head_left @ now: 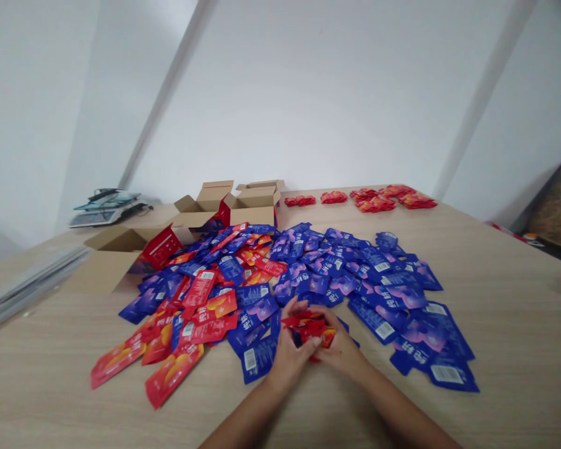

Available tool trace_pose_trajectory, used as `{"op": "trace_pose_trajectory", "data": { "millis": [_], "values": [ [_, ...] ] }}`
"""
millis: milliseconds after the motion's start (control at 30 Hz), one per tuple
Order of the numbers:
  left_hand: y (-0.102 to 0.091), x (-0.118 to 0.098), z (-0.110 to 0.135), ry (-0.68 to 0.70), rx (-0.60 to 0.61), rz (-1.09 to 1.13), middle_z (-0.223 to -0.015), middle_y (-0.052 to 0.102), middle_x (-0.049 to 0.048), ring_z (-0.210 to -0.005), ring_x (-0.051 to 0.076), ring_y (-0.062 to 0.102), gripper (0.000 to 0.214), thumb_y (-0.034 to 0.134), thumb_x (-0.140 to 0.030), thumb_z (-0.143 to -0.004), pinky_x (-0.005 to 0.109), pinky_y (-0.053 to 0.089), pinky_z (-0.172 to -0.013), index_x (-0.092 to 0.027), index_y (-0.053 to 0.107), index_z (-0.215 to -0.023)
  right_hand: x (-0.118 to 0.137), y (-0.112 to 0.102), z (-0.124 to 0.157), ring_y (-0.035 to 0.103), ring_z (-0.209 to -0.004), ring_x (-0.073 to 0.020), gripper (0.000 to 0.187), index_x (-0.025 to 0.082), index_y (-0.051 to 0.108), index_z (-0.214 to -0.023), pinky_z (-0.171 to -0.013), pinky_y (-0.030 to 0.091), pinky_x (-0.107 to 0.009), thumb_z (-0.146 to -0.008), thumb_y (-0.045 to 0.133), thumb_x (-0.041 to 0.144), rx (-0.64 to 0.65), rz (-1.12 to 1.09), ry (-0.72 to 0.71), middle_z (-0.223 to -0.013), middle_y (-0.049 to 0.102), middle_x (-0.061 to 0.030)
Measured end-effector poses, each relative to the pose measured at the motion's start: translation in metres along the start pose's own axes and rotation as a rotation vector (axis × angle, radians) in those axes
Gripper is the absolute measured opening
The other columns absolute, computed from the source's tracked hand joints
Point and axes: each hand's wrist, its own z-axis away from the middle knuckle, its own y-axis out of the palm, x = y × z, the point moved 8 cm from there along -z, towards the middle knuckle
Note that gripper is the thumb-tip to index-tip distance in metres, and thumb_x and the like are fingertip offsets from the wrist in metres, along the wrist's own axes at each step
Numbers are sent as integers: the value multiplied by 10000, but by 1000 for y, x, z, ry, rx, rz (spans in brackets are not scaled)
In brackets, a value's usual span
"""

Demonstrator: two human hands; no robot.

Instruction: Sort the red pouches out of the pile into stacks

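Note:
My left hand [290, 346] and my right hand [339, 346] are cupped together around a bunch of small red packets [312, 325], low over the table near its front. Their fingers are closed about the bunch from both sides. Just beyond and beside the hands spreads a large heap of blue packets [346, 262] with purple patterns and white barcode labels. Left of my hands, red packets [215, 305] with orange pictures lie mixed among blue ones. Part of the held bunch is hidden by my fingers and thumbs.
Open cardboard boxes [252, 215] stand behind the heap, with another open box [116, 249] at left. Small piles of red packets [376, 202] sit along the back edge. At the far left rests a scale-like device [105, 212] with things on it. The table [509, 324] is pale wood.

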Motion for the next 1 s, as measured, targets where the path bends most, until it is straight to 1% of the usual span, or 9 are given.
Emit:
{"op": "trace_pose_trajectory", "data": {
  "millis": [67, 133, 333, 467, 567, 633, 767, 900, 1000],
  "values": [
    [1, 1, 2, 1, -11, 18, -1292, 500, 102, -1231, 263, 457, 693, 727, -427, -682, 400, 357, -1052, -234, 423, -1274, 9, -4, 2, 440, -1235, -309, 468, 281, 598, -1027, -1058, 308, -501, -584, 746, 246, -51, 207, -89, -1291, 520, -77],
    [5, -3, 3, 8, -3, 47, -1296, 499, 98, -1233, 259, 454, 686, 692, -472, -709, 400, 347, -1060, -245, 407, -1291, 17, -5, 3, 403, -1259, -319, 418, 273, 616, -980, -1072, 281, -510, -581, 739, 247, -73, 310, -114, -1306, 499, -74],
    [8, -7, 13, -4, 8, 128, -1397, 409, 102, -1250, 271, 434, 714, 538, -620, -764, 377, 385, -1029, -263, 337, -1349, 19, 6, 9, 559, -1075, -250, 472, 275, 541, -1074, -943, 440, -421, -639, 713, 206, -13, 89, -27, -1169, 570, -67],
    [-4, -6, 10, 2, -83, 81, -1404, 407, 87, -1294, 267, 382, 717, 526, -613, -777, 366, 333, -1066, -268, 322, -1371, 5, 15, 11, 546, -1136, -263, 812, 303, 364, -1290, -964, 434, -443, -587, 755, 190, 23, -92, 60, -1299, 509, -88],
    [-5, -11, 7, 67, -63, 53, -1407, 396, 79, -1308, 254, 362, 684, 504, -581, -809, 373, 303, -1086, -279, 294, -1386, 5, 22, 14, 515, -1193, -262, 957, 344, 237, -1374, -998, 409, -463, -586, 754, 177, 46, -163, 88, -1387, 440, -87],
    [-4, -10, 7, 83, -48, 17, -1415, 388, 75, -1328, 246, 335, 683, 548, -547, -798, 359, 272, -1105, -278, 307, -1378, 8, 28, 16, 534, -1173, -254, 905, 348, 261, -1376, -985, 427, -459, -618, 723, 171, 75, -194, 112, -1377, 456, -80],
    [1, 6, 13, -7, -75, -8, -1407, 407, 81, -1318, 250, 358, 674, 621, -467, -775, 351, 285, -1097, -255, 348, -1353, 7, 28, 14, 589, -1078, -251, 645, 289, 476, -1264, -932, 470, -433, -661, 672, 176, 81, -156, 135, -1240, 578, -76],
    [22, 13, 5, -39, 14, -11, -1413, 408, 87, -1319, 235, 361, 650, 638, -400, -777, 348, 274, -1104, -231, 369, -1344, -6, 2, 1, 612, -1016, -259, 396, 238, 620, -1077, -911, 469, -434, -683, 659, 224, -42, -115, 143, -1119, 653, -76],
    [18, 3, -25, 6, 71, -116, -1375, 461, 81, -1298, 220, 388, 512, 571, -400, -825, 348, 262, -1103, -221, 454, -1290, -18, -19, -5, 639, -936, -260, 432, 221, 620, -1057, -876, 484, -441, -634, 701, 241, -141, -142, 192, -1052, 685, -67]
  ]
}}
